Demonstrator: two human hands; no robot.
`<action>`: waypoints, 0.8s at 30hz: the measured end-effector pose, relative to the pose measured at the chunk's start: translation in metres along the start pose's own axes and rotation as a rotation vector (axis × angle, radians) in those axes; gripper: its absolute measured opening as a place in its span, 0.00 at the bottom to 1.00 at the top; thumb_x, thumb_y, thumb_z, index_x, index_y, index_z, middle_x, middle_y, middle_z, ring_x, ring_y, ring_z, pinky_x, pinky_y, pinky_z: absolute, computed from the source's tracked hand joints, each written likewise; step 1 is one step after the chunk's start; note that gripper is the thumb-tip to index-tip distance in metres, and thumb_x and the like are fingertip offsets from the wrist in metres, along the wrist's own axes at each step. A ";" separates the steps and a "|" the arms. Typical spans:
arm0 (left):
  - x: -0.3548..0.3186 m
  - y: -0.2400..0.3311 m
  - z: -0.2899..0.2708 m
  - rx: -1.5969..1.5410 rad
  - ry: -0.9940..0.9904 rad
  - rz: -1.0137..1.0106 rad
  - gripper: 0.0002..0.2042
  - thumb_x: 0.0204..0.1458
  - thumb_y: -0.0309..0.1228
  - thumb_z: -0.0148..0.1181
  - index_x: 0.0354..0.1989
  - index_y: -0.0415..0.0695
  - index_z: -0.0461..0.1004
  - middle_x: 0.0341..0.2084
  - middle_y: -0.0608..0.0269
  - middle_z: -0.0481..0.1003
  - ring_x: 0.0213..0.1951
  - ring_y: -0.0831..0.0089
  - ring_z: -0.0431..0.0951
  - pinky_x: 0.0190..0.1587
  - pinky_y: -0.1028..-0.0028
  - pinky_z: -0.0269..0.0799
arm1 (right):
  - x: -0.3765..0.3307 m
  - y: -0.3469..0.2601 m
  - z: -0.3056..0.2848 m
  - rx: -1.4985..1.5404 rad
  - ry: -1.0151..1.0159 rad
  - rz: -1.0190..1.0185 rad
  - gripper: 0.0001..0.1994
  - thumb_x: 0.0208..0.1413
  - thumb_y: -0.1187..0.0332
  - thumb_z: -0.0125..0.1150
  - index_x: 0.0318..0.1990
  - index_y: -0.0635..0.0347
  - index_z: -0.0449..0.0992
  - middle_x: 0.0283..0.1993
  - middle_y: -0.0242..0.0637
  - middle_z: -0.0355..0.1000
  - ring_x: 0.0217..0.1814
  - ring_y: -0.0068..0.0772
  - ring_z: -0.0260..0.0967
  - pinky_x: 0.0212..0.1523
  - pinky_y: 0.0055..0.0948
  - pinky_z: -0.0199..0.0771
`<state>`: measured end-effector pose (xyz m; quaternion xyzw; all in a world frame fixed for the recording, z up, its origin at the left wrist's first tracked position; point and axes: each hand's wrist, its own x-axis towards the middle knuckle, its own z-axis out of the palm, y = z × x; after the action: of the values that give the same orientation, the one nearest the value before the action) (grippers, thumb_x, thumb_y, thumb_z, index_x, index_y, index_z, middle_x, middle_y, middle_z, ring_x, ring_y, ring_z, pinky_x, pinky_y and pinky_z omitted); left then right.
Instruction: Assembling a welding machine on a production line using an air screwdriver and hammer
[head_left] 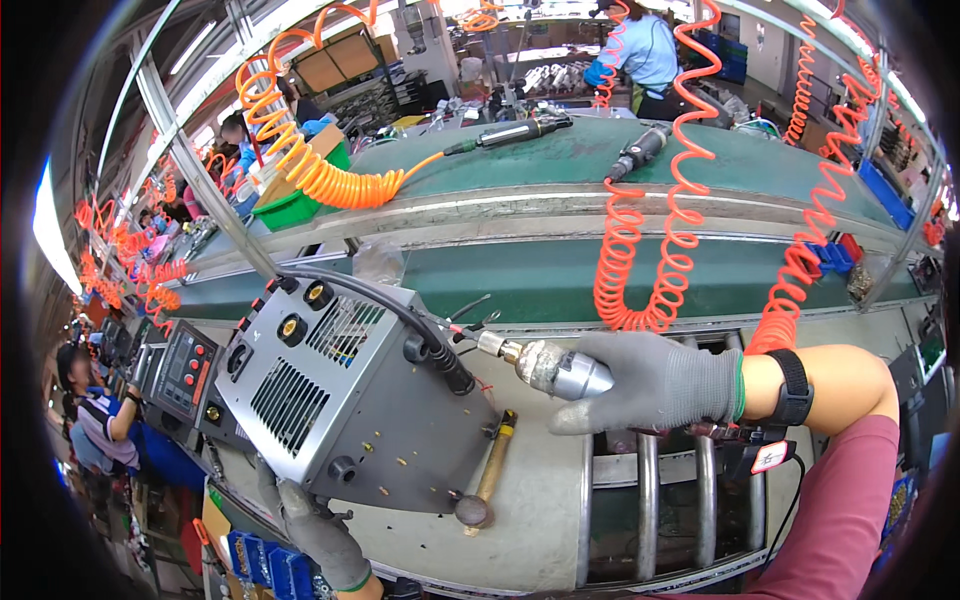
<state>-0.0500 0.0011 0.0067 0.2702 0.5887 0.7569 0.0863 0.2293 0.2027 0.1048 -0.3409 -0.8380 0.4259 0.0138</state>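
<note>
A grey metal machine case [385, 415], likely a welding machine, stands tilted on the bench with slotted vents and round sockets on its front panel. At its lower front corner, my gloved left hand [315, 530] grips the edge; some fingers are hidden behind the case. My gloved right hand [650, 385] is wrapped around an air screwdriver [580, 373], its silver nose pointing left at the case's upper right side. Loose wires [470, 325] stick out near the tool's tip. A thick black cable [400, 310] arches over the case top.
A hammer [492, 465] lies beside the case. Metal rollers [648, 500] run below my right forearm. Red coiled air hoses [650, 290] hang ahead, and two more air tools [520, 131] rest on the green shelf [450, 180]. Another control unit [185, 370] stands left; other people work farther off.
</note>
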 end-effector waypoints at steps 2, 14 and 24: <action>0.001 -0.003 0.002 -0.017 0.020 -0.010 0.34 0.57 0.48 0.50 0.65 0.36 0.51 0.55 0.48 0.65 0.53 0.60 0.72 0.54 0.65 0.71 | -0.006 -0.012 0.002 -0.094 0.020 0.012 0.34 0.47 0.42 0.63 0.52 0.62 0.66 0.37 0.50 0.73 0.39 0.51 0.74 0.43 0.40 0.73; 0.015 -0.019 -0.010 0.063 -0.010 0.124 0.26 0.60 0.37 0.44 0.65 0.37 0.53 0.53 0.50 0.65 0.50 0.67 0.72 0.46 0.71 0.73 | -0.007 -0.033 0.006 -0.521 0.200 0.163 0.31 0.46 0.41 0.62 0.42 0.62 0.67 0.32 0.48 0.73 0.38 0.50 0.74 0.41 0.42 0.72; 0.008 -0.011 -0.016 0.117 -0.023 0.085 0.30 0.57 0.39 0.50 0.64 0.36 0.52 0.52 0.49 0.65 0.49 0.63 0.72 0.48 0.67 0.74 | 0.027 -0.039 0.007 -0.206 0.195 0.003 0.31 0.44 0.43 0.62 0.43 0.65 0.69 0.38 0.50 0.72 0.42 0.45 0.73 0.44 0.38 0.70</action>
<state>-0.0668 -0.0052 -0.0039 0.3082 0.6189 0.7211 0.0451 0.1851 0.1981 0.1213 -0.3815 -0.8714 0.3026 0.0596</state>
